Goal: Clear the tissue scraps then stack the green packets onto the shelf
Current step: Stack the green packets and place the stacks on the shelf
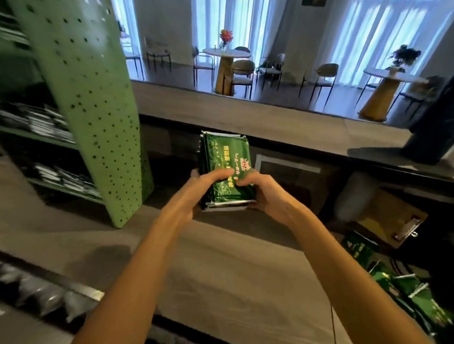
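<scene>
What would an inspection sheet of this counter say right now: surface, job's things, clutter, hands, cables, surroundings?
Surface: grey wood-look counter, blurred towards the left.
Job's things: stack of green packets held above the counter; loose green packets heaped at the lower right; green perforated shelf at the left; no tissue scraps seen.
Clutter: clipboard lying at the right.
Hands: left hand and right hand both grip the stack, one on each side.
Cables: thin dark line at the near right, likely a cable.
Surroundings: round table with flowers, chairs and curtained windows beyond.
</scene>
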`<state>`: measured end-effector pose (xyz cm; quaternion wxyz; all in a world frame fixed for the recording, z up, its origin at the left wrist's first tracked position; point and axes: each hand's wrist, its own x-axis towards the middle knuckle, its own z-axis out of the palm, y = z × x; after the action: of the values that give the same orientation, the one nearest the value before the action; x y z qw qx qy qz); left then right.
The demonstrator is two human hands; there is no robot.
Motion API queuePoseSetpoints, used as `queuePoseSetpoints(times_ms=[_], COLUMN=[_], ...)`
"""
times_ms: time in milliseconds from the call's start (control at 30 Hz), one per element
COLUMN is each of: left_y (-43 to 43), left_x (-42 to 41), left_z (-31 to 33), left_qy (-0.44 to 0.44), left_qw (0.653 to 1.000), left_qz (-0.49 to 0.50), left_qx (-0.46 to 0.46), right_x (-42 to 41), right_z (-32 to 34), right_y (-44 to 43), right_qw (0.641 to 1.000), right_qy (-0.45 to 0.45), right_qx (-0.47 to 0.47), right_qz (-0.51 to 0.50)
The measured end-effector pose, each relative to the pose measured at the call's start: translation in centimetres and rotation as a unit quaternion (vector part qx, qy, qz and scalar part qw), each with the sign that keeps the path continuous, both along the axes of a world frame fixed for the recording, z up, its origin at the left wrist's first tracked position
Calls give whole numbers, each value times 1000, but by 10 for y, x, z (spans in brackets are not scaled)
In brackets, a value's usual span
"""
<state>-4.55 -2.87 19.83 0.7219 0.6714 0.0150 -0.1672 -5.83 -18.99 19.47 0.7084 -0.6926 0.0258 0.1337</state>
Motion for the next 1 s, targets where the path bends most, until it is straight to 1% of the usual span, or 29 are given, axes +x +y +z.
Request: queuePoseSetpoints(times_ms=[100, 200, 300, 400, 467, 567, 667, 733, 833, 933, 1000], left_y=[36, 72, 108, 141, 167, 203, 236, 261, 304, 344, 364], left_x=[-5, -16, -23, -24, -23, -16, -1, 14, 42, 66, 82], left_z=[6, 14, 27, 38, 45, 58, 76, 92, 117, 145, 163], left_qy=[4, -3, -13, -20, -38, -62, -90, -103, -118, -135, -149], left_qw=[998, 993, 983, 977, 974, 969, 965, 964, 964, 969, 971], left_qz=[49, 103, 159, 178, 194, 208, 219, 217, 210, 181, 167], left_qx=[-23, -56, -95, -113, -111, -116, -112, -111, -112, -100, -89], right_x=[12, 24, 35, 45, 54, 73, 95, 110, 133, 147, 156], right_z=[10, 16, 26, 41, 52, 67, 87, 102, 123, 140, 150], right_y=[37, 79, 120, 149, 170, 202, 232, 251, 281, 308, 322], right_qw=[997, 989, 980, 976, 980, 986, 969, 955, 949, 936, 928], right_qy=[-5, -4, -16, -38, -63, -114, -199, -245, -273, -314, -323], right_qx=[-1, -27, -55, -69, -83, -93, -148, -161, -138, -85, -43], right_qz=[77, 144, 193, 204, 170, 75, -3, -37, -80, -133, -181])
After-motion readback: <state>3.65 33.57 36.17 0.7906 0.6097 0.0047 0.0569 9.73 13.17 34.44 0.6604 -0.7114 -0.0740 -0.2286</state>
